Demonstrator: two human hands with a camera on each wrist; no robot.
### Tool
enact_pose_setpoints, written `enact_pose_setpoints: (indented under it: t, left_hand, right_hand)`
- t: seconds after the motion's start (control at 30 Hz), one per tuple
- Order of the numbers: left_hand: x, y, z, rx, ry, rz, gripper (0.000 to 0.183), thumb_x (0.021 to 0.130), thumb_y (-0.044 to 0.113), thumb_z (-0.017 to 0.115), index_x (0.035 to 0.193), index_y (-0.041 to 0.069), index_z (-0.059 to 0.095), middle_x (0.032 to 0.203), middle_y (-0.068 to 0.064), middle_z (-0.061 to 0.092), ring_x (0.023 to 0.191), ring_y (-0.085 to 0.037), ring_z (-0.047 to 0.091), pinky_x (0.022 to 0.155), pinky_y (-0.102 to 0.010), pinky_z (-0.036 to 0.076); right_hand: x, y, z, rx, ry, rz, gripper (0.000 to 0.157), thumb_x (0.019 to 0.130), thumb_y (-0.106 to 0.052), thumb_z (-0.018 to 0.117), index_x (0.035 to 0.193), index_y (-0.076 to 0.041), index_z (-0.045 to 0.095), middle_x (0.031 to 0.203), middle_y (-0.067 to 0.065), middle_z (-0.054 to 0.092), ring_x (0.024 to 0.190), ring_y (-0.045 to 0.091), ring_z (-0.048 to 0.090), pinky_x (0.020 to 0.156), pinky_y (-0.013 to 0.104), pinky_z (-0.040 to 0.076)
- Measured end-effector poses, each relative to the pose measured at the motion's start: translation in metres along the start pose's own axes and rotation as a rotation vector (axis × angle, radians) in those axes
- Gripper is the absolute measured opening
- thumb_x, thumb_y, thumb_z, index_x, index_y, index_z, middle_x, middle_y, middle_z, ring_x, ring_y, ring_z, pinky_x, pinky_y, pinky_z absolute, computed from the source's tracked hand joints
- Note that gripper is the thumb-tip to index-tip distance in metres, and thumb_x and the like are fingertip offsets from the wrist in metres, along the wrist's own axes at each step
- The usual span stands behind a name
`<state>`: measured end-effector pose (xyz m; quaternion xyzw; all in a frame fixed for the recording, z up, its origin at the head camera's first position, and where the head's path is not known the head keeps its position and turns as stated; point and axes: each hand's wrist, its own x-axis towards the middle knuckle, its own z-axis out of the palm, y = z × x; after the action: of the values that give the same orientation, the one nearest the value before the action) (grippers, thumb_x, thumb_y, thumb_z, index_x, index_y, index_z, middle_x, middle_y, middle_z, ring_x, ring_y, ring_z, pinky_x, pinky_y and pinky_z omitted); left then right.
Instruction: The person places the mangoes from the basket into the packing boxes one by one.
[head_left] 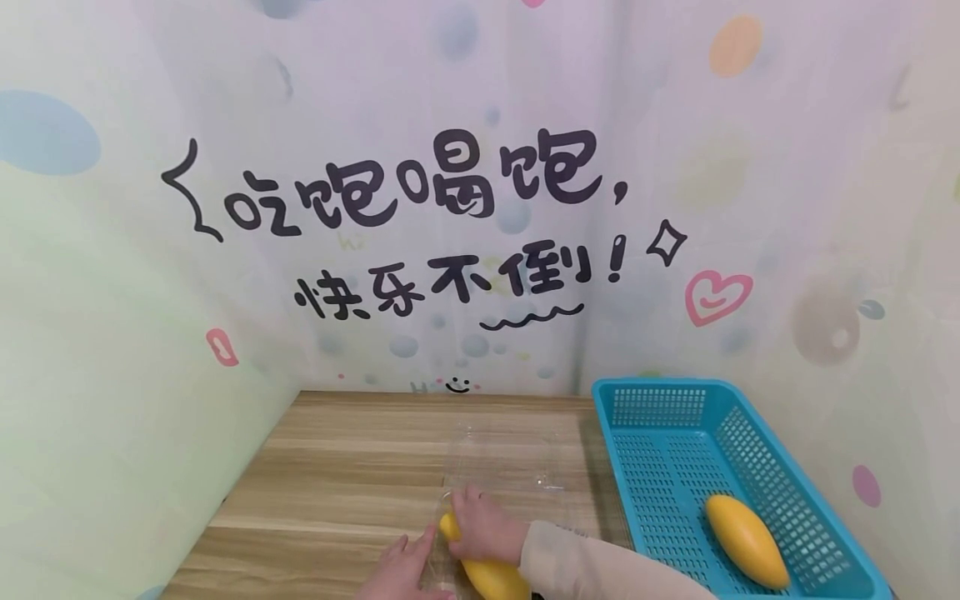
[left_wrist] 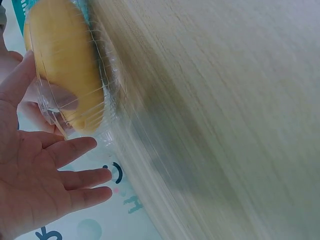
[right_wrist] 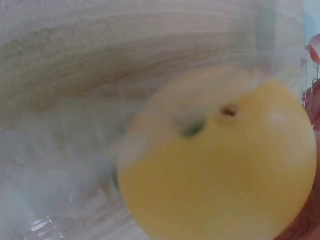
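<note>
A yellow mango [head_left: 495, 579] lies in a clear plastic clamshell box [left_wrist: 111, 95] near the table's front. My right hand [head_left: 486, 527] reaches over the mango and grips it, fingers around its side; in the right wrist view the mango [right_wrist: 215, 185] fills much of the picture, the hand at the right edge. My left hand [head_left: 399, 571] is at the box's left side. In the left wrist view its fingers are spread and straight, the thumb close to the ribbed wall. Whether the left hand touches the box, I cannot tell. The box's lid [head_left: 504, 457] is raised at the back.
To the right stands a blue perforated basket [head_left: 652, 467], with another mango [head_left: 746, 542] lying in it. Bare wood tabletop [head_left: 337, 458] stretches left of the box. A printed curtain [head_left: 450, 83] with lettering closes off the back and sides.
</note>
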<state>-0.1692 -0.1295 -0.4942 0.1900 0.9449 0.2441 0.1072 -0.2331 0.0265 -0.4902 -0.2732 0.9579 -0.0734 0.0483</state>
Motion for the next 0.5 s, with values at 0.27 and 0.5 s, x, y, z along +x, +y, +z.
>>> enact_pose_setpoints:
  t: [0.27, 0.5]
  left_hand:
    - [0.000, 0.001, -0.001, 0.018, 0.010, 0.007, 0.088, 0.064, 0.052, 0.059, 0.124, -0.005, 0.031, 0.116, -0.025, 0.044, 0.104, -0.051, 0.032, 0.079, -0.063, 0.026]
    - [0.000, 0.000, -0.002, 0.011, -0.006, 0.007, 0.088, 0.065, 0.052, 0.059, 0.125, -0.005, 0.030, 0.117, -0.024, 0.044, 0.105, -0.051, 0.031, 0.081, -0.062, 0.025]
  right_hand:
    - [-0.002, -0.003, -0.005, 0.007, -0.008, 0.013, 0.054, 0.066, -0.037, 0.062, 0.104, -0.005, 0.044, 0.080, 0.005, 0.043, 0.062, 0.012, 0.040, 0.048, 0.018, 0.035]
    - [-0.002, 0.000, -0.016, 0.109, -0.073, 0.034, 0.050, 0.071, -0.037, 0.059, 0.107, -0.005, 0.046, 0.077, 0.001, 0.046, 0.058, 0.009, 0.040, 0.046, 0.019, 0.034]
